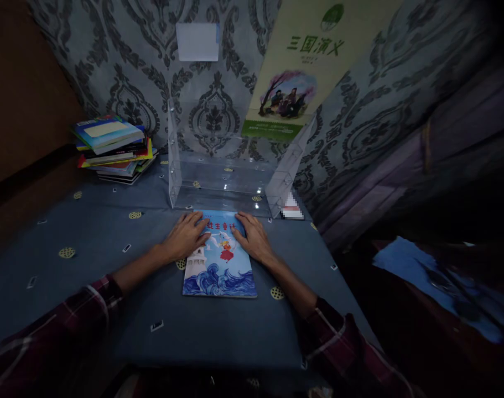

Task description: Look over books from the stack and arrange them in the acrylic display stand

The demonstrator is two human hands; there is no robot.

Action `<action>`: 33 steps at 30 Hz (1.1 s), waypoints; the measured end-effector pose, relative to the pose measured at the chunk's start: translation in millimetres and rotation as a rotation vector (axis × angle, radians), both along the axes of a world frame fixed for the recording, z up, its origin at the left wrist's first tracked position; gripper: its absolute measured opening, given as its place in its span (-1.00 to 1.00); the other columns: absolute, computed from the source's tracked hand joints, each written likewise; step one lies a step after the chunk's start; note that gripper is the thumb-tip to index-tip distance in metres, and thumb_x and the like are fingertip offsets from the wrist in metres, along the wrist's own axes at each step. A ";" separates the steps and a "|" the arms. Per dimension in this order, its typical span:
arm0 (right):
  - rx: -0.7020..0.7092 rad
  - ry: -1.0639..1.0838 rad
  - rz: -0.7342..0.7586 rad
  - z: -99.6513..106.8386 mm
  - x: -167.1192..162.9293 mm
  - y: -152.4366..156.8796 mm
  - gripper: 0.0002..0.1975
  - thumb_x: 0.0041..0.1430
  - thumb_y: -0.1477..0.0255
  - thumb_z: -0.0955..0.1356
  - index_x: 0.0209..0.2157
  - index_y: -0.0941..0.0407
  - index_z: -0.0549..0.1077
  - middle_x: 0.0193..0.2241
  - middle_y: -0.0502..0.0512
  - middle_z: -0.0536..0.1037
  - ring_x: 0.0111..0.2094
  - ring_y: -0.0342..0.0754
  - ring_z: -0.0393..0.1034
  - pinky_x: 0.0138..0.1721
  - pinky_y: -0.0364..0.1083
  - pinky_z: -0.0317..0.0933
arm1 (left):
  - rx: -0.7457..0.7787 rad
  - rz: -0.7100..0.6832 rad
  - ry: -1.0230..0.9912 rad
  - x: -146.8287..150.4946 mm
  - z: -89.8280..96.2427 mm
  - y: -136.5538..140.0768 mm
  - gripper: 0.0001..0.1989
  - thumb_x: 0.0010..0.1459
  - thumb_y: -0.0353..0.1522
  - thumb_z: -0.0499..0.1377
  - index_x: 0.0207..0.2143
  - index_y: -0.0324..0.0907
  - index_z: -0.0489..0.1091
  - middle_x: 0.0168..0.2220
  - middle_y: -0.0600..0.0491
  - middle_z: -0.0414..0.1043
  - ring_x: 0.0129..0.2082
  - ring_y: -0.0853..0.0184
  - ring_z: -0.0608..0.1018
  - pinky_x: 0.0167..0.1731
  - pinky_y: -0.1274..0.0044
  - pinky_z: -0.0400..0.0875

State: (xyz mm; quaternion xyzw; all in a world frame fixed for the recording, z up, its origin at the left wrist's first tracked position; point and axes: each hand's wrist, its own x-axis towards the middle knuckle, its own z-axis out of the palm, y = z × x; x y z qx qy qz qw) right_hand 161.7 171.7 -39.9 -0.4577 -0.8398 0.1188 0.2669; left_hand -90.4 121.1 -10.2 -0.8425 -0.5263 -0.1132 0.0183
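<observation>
A light-blue children's book (pixel 221 271) lies flat on the table in front of me. Its cover has red Chinese characters, a small figure in red, a white tower and dark blue waves. My left hand (pixel 188 235) rests palm down over the upper left edge of the book, fingers stretched out. Over the upper right edge lies my right hand (pixel 254 236), also flat with its fingers extended. Just beyond the book's top edge stands a clear acrylic rack (pixel 173 166) with transparent side panels and shelves.
A stack of books (pixel 114 146) sits at the back left of the blue patterned tablecloth (pixel 89 282). A pale green Chinese-titled panel (pixel 305 61) slants above the rack's right side. A white card (pixel 198 42) is against the wall. Blue cloth (pixel 426 276) lies at the right.
</observation>
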 end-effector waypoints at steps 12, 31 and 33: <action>-0.011 -0.037 -0.016 -0.8 2.2 -1.4 -0.46 0.33 0.19 0.24 0.20 0.23 0.38 0.22 0.35 0.38 0.22 0.22 0.26 0.22 0.22 0.13 | -0.004 0.002 0.027 1.0 4.2 2.2 -0.58 0.40 -0.26 0.01 0.19 -0.28 0.31 0.25 -0.23 0.25 0.26 0.03 0.32 0.28 0.12 0.13; -0.024 -0.084 -0.045 3.0 -1.7 -7.0 -0.46 0.35 0.23 0.21 0.24 0.20 0.35 0.27 0.31 0.33 0.26 0.21 0.22 0.27 0.25 0.06 | -0.105 -0.541 0.051 71.6 2.5 -86.7 -0.54 0.41 -0.39 0.03 0.32 -0.07 0.18 0.35 -0.09 0.15 0.38 0.13 0.16 0.34 0.15 0.04; -0.031 -0.080 -0.043 4.1 -1.3 -6.6 -0.46 0.34 0.22 0.22 0.24 0.21 0.35 0.26 0.32 0.34 0.26 0.22 0.23 0.26 0.25 0.07 | -0.110 -0.537 0.064 72.6 3.6 -87.3 -0.55 0.41 -0.38 0.02 0.32 -0.07 0.17 0.35 -0.08 0.15 0.39 0.14 0.15 0.35 0.16 0.02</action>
